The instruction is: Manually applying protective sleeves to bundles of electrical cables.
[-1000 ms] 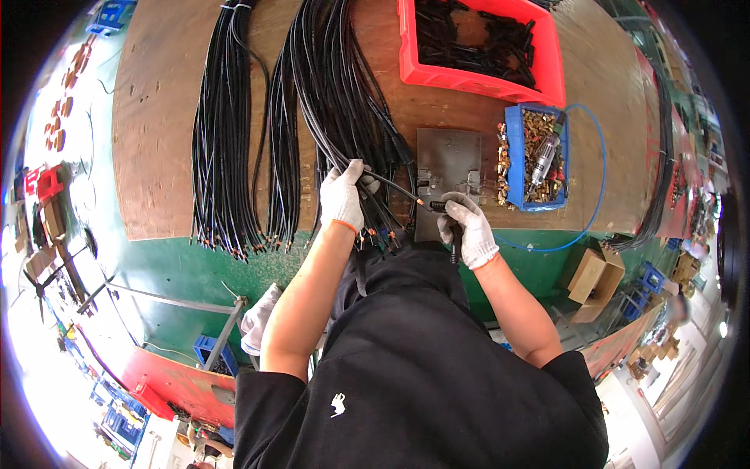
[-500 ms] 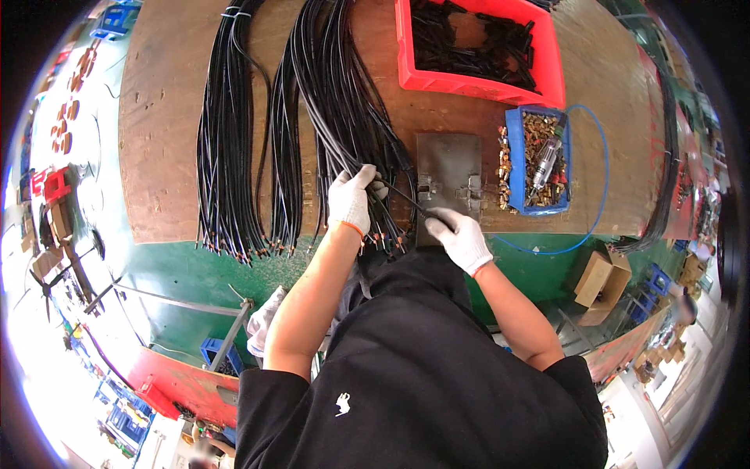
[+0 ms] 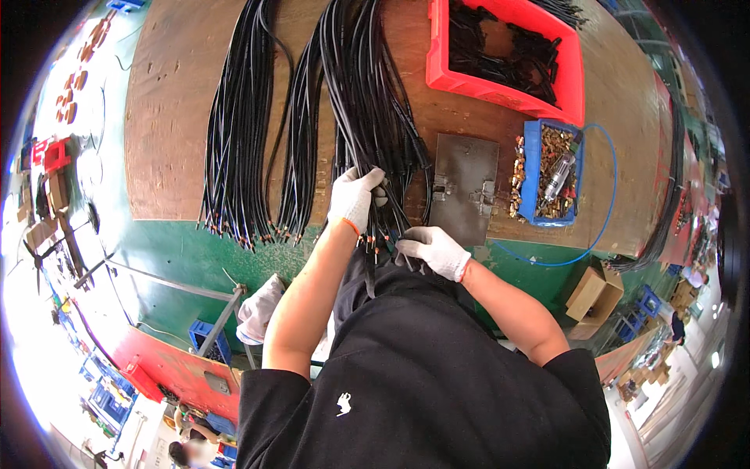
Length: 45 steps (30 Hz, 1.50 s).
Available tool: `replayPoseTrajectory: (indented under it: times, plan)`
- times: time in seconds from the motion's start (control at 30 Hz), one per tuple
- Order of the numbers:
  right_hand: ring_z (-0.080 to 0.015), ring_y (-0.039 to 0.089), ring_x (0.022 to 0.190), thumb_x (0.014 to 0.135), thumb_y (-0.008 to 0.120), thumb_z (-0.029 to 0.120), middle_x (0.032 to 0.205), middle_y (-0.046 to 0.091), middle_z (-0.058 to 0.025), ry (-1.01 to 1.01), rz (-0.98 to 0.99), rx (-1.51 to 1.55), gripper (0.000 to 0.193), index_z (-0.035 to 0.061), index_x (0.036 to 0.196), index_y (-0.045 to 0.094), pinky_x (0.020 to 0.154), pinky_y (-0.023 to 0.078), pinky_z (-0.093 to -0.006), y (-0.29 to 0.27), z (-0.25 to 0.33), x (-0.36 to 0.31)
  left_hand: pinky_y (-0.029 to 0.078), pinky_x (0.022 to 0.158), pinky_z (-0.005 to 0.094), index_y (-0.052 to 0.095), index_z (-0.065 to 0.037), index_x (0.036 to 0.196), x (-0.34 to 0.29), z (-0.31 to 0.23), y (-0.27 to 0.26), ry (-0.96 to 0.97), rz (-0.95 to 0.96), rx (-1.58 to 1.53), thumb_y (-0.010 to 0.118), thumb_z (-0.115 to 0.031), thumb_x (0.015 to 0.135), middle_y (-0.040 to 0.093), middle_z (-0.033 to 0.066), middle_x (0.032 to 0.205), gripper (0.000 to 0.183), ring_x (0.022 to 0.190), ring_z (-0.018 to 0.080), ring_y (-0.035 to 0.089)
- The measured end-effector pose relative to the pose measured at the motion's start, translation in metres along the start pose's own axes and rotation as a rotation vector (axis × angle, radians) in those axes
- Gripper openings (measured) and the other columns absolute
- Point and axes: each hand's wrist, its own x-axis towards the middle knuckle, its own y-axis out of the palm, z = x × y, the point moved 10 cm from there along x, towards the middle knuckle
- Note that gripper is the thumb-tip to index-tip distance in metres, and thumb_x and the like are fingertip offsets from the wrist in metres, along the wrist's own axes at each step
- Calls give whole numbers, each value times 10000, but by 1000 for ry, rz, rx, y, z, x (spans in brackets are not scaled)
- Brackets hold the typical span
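Note:
My left hand (image 3: pixel 355 199), in a white glove, is closed around several black cables (image 3: pixel 361 117) near their ends. The cables hang over the near table edge, and their tips show orange and metal. Just to the right, my gloved right hand (image 3: pixel 436 252) is closed by the cable ends, its fingertips pinching a black cable whose tip they mostly hide. Two more bundles of black cable, one left bundle (image 3: pixel 242 133) and one middle bundle (image 3: pixel 301 144), lie left of my left hand. A dark metal plate (image 3: pixel 466 176) with small clamps lies beyond my right hand.
A red bin (image 3: pixel 508 95) of black sleeve-like parts stands at the back right. Nearer is a blue tray (image 3: pixel 532 176) of small brass-coloured fittings, with a clear-bodied tool (image 3: pixel 558 178) on top. A blue hose (image 3: pixel 612 195) loops beside it. An open cardboard box (image 3: pixel 598 301) sits below the table edge.
My right hand has moved left and closer to my body, from beside the metal plate to the cable ends. My left hand stays closed on the cables. The whole view has shifted slightly.

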Motion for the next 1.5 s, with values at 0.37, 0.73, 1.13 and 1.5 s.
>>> replayPoseTrajectory:
  times: [0.37,0.73,1.13,1.5]
  plan:
    - [-101,665,855,1025,691,299,964,760,-60,-153,-63,200,395,-40,1227,691,789,525,-272,14,-6,9,570,644,270,683,-52,1014,-6,-11,-8,-4,22,-2,756,-143,942,698,22,867,137,685,101,618]
    - [-154,699,992,953,750,252,1097,776,-141,-290,-294,-41,459,-71,1274,687,930,532,-309,-15,55,39,540,611,286,719,-25,992,-4,1,1,-43,157,64,759,-165,945,717,41,850,153,664,126,645]
    - [-137,641,742,949,741,268,935,716,-71,-561,-797,16,493,-4,1347,633,698,536,-276,-99,116,129,507,596,275,664,-54,1060,-5,-14,-27,-102,136,158,673,-324,1043,690,35,871,271,671,113,614]
    - [-186,680,943,994,500,25,1077,716,-42,-653,-466,102,319,8,1249,691,924,539,-313,-38,122,92,592,656,270,659,-26,1075,-13,-9,-16,-30,182,-101,783,-142,961,706,61,895,205,726,137,680]
